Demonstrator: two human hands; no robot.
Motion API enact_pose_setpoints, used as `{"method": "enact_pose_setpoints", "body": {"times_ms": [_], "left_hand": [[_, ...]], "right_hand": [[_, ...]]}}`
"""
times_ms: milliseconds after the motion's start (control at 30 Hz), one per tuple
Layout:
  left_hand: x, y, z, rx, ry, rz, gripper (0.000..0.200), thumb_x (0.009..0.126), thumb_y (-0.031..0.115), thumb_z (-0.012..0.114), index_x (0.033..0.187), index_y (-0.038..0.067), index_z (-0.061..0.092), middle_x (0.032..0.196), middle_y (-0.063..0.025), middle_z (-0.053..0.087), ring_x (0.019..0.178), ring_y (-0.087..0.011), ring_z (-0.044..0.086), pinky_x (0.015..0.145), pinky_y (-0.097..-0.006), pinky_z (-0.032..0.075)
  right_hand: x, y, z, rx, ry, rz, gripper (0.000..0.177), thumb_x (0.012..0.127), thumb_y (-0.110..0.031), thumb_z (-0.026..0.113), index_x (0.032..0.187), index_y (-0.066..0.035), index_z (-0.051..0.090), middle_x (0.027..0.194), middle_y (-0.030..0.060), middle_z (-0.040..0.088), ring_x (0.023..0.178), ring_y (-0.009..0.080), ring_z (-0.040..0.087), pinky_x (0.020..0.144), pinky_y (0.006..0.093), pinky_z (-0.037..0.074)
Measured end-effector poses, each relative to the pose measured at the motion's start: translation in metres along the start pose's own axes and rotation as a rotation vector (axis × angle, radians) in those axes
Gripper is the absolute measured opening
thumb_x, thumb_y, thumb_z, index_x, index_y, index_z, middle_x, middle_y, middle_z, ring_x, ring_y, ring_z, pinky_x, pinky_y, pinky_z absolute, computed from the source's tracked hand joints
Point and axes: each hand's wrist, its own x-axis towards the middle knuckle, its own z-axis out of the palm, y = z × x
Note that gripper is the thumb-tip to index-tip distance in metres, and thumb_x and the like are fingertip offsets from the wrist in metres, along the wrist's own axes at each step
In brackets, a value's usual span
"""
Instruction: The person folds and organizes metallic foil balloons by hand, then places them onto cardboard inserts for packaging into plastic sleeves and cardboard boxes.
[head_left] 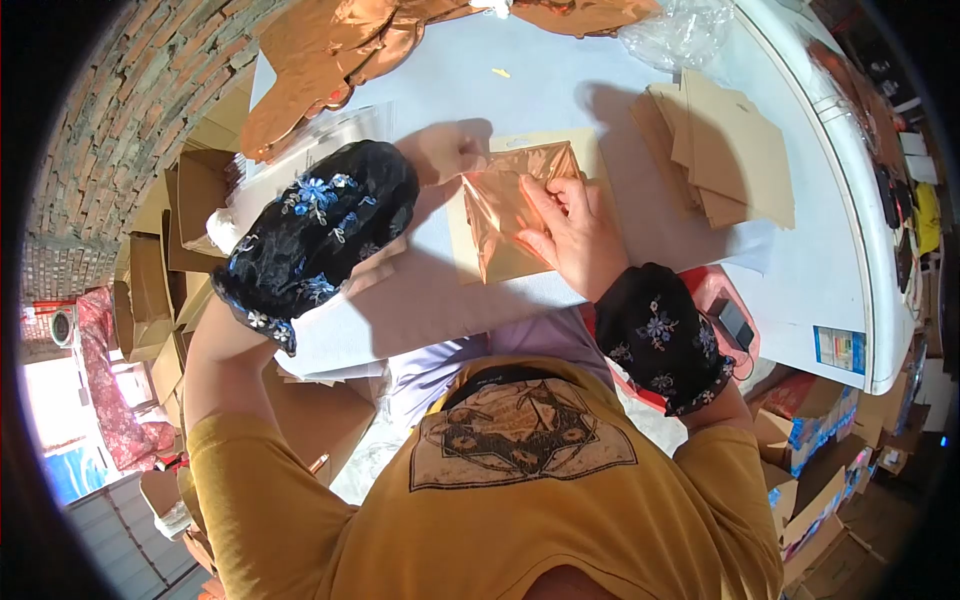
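A copper-coloured shiny foil piece [500, 215] lies folded over a tan cardboard sheet [598, 150] on the white table. My right hand [580, 230] rests on the foil's right part, its thumb and fingers apart. At the foil's upper left corner, my left hand [450, 152] has its fingers pressed together on the foil's edge. Both forearms wear black flowered sleeves.
A stack of cardboard sheets [735, 150] lies on the right of the table [820, 250]. Large copper foil pieces [330, 60] cover the back left. Clear plastic [680, 35] sits at the back right. Open boxes [205, 205] stand at the left.
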Motion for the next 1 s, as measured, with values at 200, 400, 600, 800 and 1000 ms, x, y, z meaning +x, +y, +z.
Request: {"method": "enact_pose_setpoints", "body": {"times_ms": [200, 400, 600, 800, 1000], "left_hand": [[-0.004, 0.012, 0.005, 0.018, 0.052, 0.024, 0.015, 0.089, 0.017, 0.057, 0.094, 0.003, 0.058, 0.084, -0.0161, 0.065, 0.082, -0.0323, 0.063, 0.076, -0.0391, 0.048], [-0.019, 0.011, 0.011, -0.331, 0.368, 0.019, 0.013, 0.092, 0.009, 0.053, 0.102, 0.002, 0.057, 0.097, -0.0177, 0.065, 0.088, -0.0316, 0.062, 0.081, -0.0374, 0.048], [-0.063, 0.053, 0.07, 0.288, 0.582, 0.265, 0.05, 0.101, 0.024, 0.053, 0.145, 0.005, 0.042, 0.147, -0.0214, 0.045, 0.14, -0.0354, 0.04, 0.115, -0.0444, 0.033], [-0.063, 0.045, 0.107, 0.61, 0.597, 0.093, 0.063, 0.101, 0.037, 0.047, 0.152, 0.003, 0.032, 0.158, -0.0142, 0.032, 0.148, -0.03, 0.028, 0.119, -0.0465, 0.026], [-0.064, 0.04, 0.103, 0.502, 0.606, 0.14, 0.066, 0.093, 0.024, 0.052, 0.152, 0.001, 0.032, 0.158, -0.0211, 0.029, 0.147, -0.0376, 0.027, 0.119, -0.049, 0.025]], "right_hand": [[0.0, -0.005, -0.004, -0.04, -0.019, 0.009, 0.065, 0.08, -0.034, 0.077, 0.136, -0.008, 0.058, 0.111, 0.0073, 0.052, 0.1, 0.0262, 0.05, 0.087, 0.0369, 0.048], [0.0, -0.006, -0.004, -0.064, -0.01, -0.007, 0.066, 0.079, -0.035, 0.077, 0.136, -0.007, 0.058, 0.11, 0.0075, 0.052, 0.1, 0.0272, 0.049, 0.089, 0.038, 0.047], [0.001, -0.006, -0.004, -0.069, -0.008, -0.02, 0.067, 0.08, -0.034, 0.076, 0.137, -0.007, 0.056, 0.111, 0.0088, 0.051, 0.1, 0.028, 0.049, 0.091, 0.0397, 0.046], [-0.002, -0.008, -0.005, -0.098, -0.091, 0.022, 0.064, 0.083, -0.034, 0.073, 0.137, -0.005, 0.055, 0.129, 0.0148, 0.049, 0.122, 0.0343, 0.046, 0.104, 0.0436, 0.041], [0.002, 0.002, -0.002, -0.177, -0.078, -0.076, 0.069, 0.085, -0.038, 0.07, 0.139, 0.001, 0.049, 0.15, 0.0255, 0.038, 0.143, 0.04, 0.031, 0.115, 0.0488, 0.03]]}}
